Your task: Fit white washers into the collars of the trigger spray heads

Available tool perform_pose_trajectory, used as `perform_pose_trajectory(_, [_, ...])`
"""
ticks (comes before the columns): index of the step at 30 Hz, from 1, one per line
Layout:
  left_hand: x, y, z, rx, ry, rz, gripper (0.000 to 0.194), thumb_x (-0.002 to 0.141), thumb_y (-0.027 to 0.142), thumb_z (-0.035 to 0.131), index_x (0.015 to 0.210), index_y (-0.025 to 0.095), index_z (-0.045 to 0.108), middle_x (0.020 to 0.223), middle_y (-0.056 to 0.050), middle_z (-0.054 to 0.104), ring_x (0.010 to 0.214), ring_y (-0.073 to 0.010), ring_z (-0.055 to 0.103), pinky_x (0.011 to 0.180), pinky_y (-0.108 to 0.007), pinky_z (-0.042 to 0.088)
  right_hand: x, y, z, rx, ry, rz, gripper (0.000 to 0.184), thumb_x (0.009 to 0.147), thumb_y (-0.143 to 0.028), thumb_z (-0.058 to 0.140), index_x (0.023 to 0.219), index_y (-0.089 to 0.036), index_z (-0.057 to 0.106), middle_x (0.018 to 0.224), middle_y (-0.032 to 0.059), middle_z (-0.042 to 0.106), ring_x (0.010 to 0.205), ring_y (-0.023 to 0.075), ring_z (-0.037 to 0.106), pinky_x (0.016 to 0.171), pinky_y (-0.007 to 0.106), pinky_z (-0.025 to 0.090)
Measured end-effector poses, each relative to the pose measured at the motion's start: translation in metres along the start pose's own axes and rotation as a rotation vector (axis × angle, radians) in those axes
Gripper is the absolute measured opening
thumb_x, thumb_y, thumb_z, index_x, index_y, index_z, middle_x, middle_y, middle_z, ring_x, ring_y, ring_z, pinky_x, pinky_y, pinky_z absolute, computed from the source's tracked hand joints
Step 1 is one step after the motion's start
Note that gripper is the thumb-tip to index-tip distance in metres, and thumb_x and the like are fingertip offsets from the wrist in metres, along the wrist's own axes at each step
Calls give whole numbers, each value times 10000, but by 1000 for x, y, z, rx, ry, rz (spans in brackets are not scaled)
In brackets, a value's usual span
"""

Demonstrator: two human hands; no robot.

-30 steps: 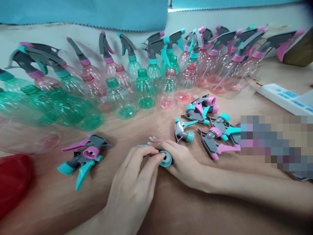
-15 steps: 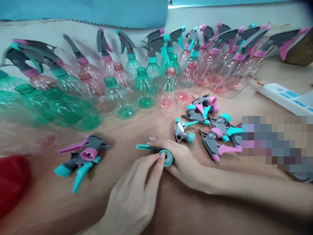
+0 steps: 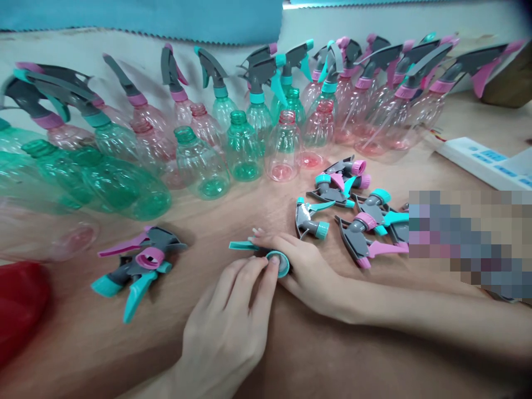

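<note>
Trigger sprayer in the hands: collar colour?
Teal. The trigger-sprayer collar shows best in the head view, partly covered by fingertips.

Your left hand [image 3: 228,321] and right hand [image 3: 305,271] meet at a spray head [image 3: 284,266].
On the table [image 3: 103,354], a small pile of sprayers [image 3: 164,239] lies to your left, a larger pile [image 3: 355,241] ahead and to your right. Farther back stand open-necked bottles [image 3: 246,149], mostly in front of the bottles with heads fitted [image 3: 260,119], nearest the wall [image 3: 311,25]. A flat case [image 3: 486,158] lies right of the larger pile.
</note>
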State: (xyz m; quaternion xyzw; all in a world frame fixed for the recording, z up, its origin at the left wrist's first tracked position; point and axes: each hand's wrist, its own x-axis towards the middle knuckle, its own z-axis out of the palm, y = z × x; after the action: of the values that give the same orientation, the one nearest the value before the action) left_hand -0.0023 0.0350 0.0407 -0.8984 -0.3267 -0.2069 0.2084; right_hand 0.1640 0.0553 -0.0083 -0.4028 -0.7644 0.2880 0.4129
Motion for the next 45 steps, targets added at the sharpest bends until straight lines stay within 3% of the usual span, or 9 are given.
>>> perform_pose_trajectory(12, [7,-6,8,-71,83,123,269,917,19,382,991,46,640,897,-123,692,856,-239,645,772,-353,510,-5,7,4,-52,9,-31,516,838,1,452,1313,-199,476,1318,129,563,1289,227,491,1065,479,440])
perform_pose_trajectory(17, [12,-8,14,-227,92,70,273,942,66,351,961,94,622,871,-98,679,806,-221,645,741,-347,528,-6,8,0,-78,0,-36,517,826,-1,462,1300,-205,479,1304,121,574,1272,225,509,1050,473,457])
perform_pose_trajectory(25, [8,-2,21,-405,-11,-120,201,977,145,365,970,172,565,930,-40,653,843,-165,650,721,-263,550,-3,6,-2,-88,-24,-32,459,812,2,488,1234,-177,518,1255,121,601,1252,226,525,1038,446,470])
perform_pose_trajectory(31, [9,-1,22,-496,-38,-170,202,980,135,346,951,191,537,920,-21,639,832,-147,644,739,-245,554,-3,8,-2,-94,-46,-46,453,810,11,449,1213,-181,527,1255,120,593,1266,219,507,1047,448,454])
perform_pose_trajectory(39, [3,-14,25,-517,21,-52,211,944,97,405,1089,134,554,970,-77,623,888,-162,640,755,-248,562,1,9,-4,-35,40,52,372,850,-91,505,1208,-191,508,1202,103,642,1142,220,612,949,420,524])
perform_pose_trajectory(45, [-1,-10,24,-367,72,-69,268,862,78,554,1127,50,586,1019,-147,593,930,-239,600,779,-347,543,0,7,-3,-34,57,27,413,811,-40,510,1203,-168,514,1203,114,643,1175,214,587,977,404,511])
